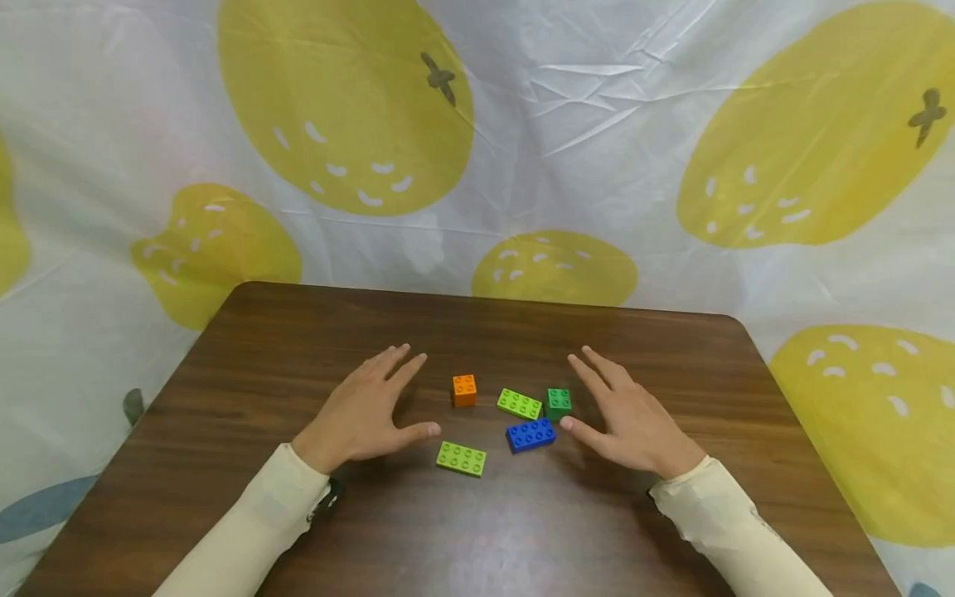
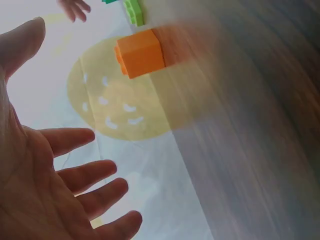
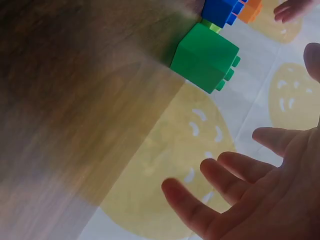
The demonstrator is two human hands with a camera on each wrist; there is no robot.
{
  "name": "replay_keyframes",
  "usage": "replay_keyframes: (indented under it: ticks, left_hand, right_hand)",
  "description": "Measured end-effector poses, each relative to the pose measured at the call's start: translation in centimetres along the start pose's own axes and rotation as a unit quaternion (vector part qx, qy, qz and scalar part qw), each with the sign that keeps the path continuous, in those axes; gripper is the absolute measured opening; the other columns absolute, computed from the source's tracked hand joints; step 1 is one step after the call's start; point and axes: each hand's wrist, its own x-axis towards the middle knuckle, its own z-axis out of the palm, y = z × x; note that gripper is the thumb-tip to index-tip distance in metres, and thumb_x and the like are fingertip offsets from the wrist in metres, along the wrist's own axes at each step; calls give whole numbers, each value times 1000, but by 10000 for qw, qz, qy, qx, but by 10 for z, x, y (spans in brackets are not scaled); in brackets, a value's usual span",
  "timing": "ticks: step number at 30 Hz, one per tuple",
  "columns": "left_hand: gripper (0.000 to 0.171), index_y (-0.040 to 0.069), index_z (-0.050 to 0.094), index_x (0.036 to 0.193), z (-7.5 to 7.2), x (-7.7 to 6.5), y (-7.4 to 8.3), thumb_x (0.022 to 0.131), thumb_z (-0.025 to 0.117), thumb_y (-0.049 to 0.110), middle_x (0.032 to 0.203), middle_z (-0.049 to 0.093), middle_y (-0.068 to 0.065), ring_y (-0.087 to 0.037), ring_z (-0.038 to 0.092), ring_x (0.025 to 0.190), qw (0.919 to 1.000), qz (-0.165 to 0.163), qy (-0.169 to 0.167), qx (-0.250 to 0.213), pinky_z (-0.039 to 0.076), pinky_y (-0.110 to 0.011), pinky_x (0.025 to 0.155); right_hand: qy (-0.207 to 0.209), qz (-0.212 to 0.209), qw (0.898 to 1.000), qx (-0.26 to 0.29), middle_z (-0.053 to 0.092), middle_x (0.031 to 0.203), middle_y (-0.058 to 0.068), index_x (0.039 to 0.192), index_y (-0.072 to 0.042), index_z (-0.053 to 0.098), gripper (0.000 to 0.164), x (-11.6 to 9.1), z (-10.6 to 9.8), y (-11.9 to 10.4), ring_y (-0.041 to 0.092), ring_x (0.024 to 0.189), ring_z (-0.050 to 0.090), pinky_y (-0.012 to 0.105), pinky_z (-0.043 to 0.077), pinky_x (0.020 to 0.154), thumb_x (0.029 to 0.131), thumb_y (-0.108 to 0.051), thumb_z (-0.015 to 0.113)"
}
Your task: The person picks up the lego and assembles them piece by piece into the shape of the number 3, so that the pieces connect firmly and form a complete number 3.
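Observation:
Five fingers spread, my left hand (image 1: 363, 412) hovers left of an orange toy brick (image 1: 464, 390) and touches nothing. A light green flat brick (image 1: 461, 458) lies near that thumb. On the other side my right hand (image 1: 631, 419) is held with straight fingers, its palm facing inward. Nearest to it are a dark green brick (image 1: 558, 403) and a blue brick (image 1: 531, 434), both apart from its fingers. A second light green brick (image 1: 519, 404) lies between the orange and dark green ones. In the right wrist view the dark green brick (image 3: 205, 57) stands clear of the fingertips.
The bricks lie on a brown wood-grain table (image 1: 336, 323) with rounded far corners. Behind it hangs a white cloth (image 1: 582, 166) printed with large yellow fruit. Both forearms, in cream sleeves, reach in over the table from the near side.

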Motion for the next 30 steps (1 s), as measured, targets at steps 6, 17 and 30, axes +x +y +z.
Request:
replay_keyframes:
  ticks: [6,17,30]
  left_hand:
    - [105,19,35,166,1,0,5,87,64,81,172,33,-14,-42,37,156,9998,60,-119,-119,42,-64,118]
    - [99,21,36,166,7,-6,17,88,72,72,169,40,-11,-39,46,150,9968,111,-230,-757,49,-63,112]
    - [77,10,56,150,20,-5,19,88,87,42,146,61,-9,-32,60,134,9774,367,-298,-2059,50,-55,112]
  right_hand:
    - [-50,35,9999,151,25,175,14,170,-22,21,89,0,1,-2,42,152,40,62,55,101,101,-60,63]
    - [-97,138,9956,921,36,169,13,166,-17,33,81,3,1,-6,40,151,43,65,44,115,102,-54,65]
    - [186,30,9859,1660,60,150,8,151,-13,55,61,7,8,-12,30,137,59,56,53,107,99,-35,76]
